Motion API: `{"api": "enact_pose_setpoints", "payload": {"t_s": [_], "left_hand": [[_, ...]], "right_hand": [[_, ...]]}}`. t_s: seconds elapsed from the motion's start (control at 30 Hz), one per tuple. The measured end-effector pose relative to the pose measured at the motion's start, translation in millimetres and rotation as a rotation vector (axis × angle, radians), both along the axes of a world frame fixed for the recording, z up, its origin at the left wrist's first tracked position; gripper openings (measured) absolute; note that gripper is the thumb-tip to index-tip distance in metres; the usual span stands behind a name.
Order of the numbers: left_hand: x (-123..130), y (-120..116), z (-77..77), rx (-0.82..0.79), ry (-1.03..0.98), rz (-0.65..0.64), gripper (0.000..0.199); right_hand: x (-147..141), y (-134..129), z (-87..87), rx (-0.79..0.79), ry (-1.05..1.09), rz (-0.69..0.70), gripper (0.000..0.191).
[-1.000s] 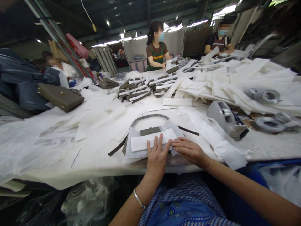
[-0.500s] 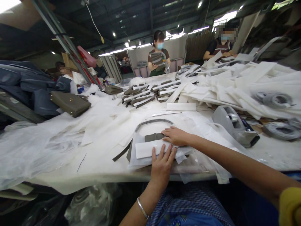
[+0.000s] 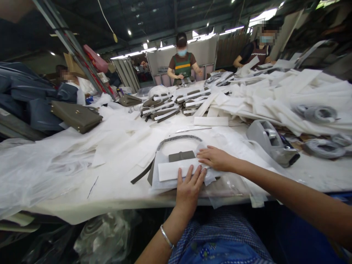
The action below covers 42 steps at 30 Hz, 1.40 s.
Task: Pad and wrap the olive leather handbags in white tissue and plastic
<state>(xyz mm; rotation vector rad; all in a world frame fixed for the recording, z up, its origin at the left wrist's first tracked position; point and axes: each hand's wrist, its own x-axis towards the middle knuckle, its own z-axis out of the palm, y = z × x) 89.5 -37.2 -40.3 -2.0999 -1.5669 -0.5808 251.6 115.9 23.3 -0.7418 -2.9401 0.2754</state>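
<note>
A grey-green bag (image 3: 181, 156) lies flat near the table's front edge, mostly under thin white wrapping. Its handle (image 3: 178, 137), wrapped in clear film, arches behind it, and a dark strap (image 3: 141, 174) sticks out at the left. Across the bag rests a white foam strip (image 3: 170, 170). My left hand (image 3: 189, 185) lies with spread fingers on the right end of the strip. Just behind it, my right hand (image 3: 216, 157) presses flat on the wrapping at the bag's right side, fingers stretched out.
To the right stand a grey tape dispenser (image 3: 272, 143) and a heap of white foam sheets (image 3: 288, 95). Wrapped bags (image 3: 161, 106) are stacked farther back. An olive bag (image 3: 77, 115) sits at the left. Across the table a person (image 3: 181, 62) handles a bag.
My right hand has slid slightly right, uncovering more of the bag. My left hand stays on the strip. The person across has lowered a bag to the table.
</note>
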Motion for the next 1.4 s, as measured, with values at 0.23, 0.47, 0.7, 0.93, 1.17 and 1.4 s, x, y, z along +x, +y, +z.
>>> {"api": "enact_pose_setpoints", "payload": {"t_s": [0.23,0.47,0.7,0.93,1.17,1.4], "left_hand": [[0,-3,11.0,-0.178,-0.118,-0.031,0.054],[8,-5,32.3,-0.266,-0.283,-0.040,0.058],[11,7,5.6,-0.043,-0.184,0.000,0.041],[9,7,-3.5,0.017,-0.175,-0.004,0.042],[10,6,-2.6,-0.007,-0.184,-0.001,0.045],[11,6,-5.1,0.028,-0.170,0.014,0.042]], "right_hand": [[47,-53,-34.8,0.131,0.314,-0.073,0.049],[46,-43,-60.9,0.267,0.420,-0.024,0.048],[46,-48,-53.0,0.254,0.443,-0.027,0.050],[86,-100,-62.6,0.303,0.467,0.110,0.065],[75,-106,-89.5,0.173,0.357,0.175,0.051],[49,-107,-91.0,0.168,0.573,0.140,0.044]]}}
